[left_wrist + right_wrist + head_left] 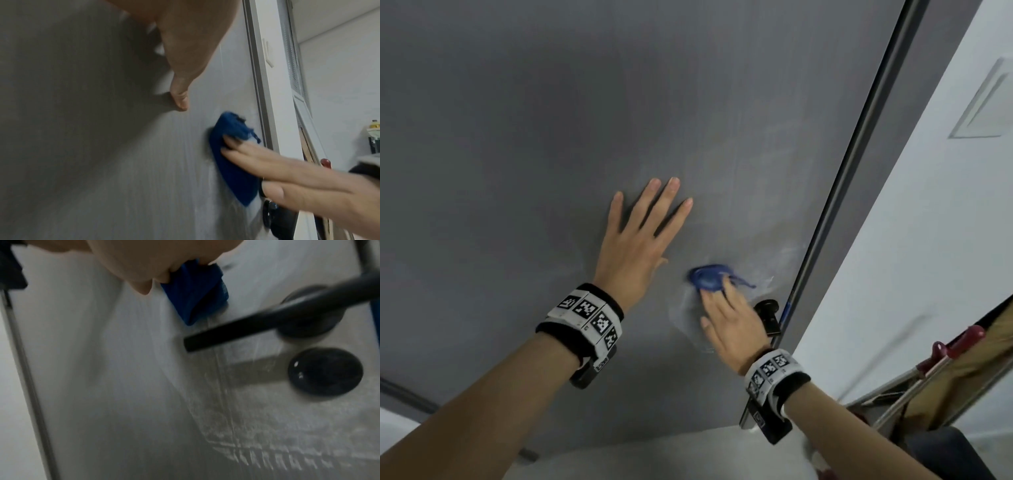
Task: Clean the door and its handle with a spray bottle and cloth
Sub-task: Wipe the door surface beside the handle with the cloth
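Right hand (732, 325): straight fingers (257, 155) laid flat over the cloth, pressing it against the door; nothing is clasped.
Cloth (709, 278): blue, bunched, lying under the right fingertips and showing just beyond them; flat against the door, above and to the left of the handle.
Handle (236, 331): black lever, just to the right of the right hand and below the cloth; no finger touches it. A round black knob (325, 371) sits beneath it.
Left hand (640, 240): fingers (654, 205) straight and spread, palm flat on the door, holding nothing; it lies to the left of the cloth, near it but apart.
Door (534, 137): grey; wet streaks show around and below the cloth and handle.
Door frame (866, 144): dark edge beyond the handle, to the right of both hands.
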The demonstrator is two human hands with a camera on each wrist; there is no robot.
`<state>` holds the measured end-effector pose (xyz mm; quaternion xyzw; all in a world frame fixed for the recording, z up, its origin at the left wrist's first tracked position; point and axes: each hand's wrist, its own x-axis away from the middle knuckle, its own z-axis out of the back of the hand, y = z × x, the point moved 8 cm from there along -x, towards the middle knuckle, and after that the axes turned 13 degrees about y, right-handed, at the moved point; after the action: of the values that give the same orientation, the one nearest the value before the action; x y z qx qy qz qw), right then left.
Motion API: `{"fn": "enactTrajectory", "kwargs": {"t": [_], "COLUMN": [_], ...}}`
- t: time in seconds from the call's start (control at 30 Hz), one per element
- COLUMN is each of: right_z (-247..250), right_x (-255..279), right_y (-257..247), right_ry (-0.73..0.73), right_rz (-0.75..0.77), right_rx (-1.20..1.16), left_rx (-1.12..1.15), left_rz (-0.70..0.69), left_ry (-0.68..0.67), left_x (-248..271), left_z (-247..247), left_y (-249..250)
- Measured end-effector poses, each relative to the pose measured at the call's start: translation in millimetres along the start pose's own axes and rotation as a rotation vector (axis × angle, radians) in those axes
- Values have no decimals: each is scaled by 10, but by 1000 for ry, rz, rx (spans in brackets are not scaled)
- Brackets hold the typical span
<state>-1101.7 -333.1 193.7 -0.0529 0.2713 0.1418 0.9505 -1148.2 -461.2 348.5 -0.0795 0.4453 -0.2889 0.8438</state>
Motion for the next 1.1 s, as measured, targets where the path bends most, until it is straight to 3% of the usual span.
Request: {"fn": "enactTrajectory", "kwargs": {"t": [0.17, 0.33, 0.63, 0.97, 1.1], "right_z": [-97, 326, 538, 190, 73], "right_x": [84, 87, 168, 262, 217], "right_y": [21, 688, 1085, 877, 468], "right_ry": [3, 158, 359, 276, 204], "right_rz": [62, -252, -463, -521, -419], "right_rx": [51, 64, -92, -152, -193], "left_rx": [-8, 19, 64, 78, 63], "left_rz": [8, 28, 14, 24, -28], "left_ry": [43, 41, -2, 20, 20], "left_x": [125, 122, -55, -40, 48], "left_z": [-65, -48, -30, -55, -67], "left_y": [-63, -42, 258, 275, 228]}}
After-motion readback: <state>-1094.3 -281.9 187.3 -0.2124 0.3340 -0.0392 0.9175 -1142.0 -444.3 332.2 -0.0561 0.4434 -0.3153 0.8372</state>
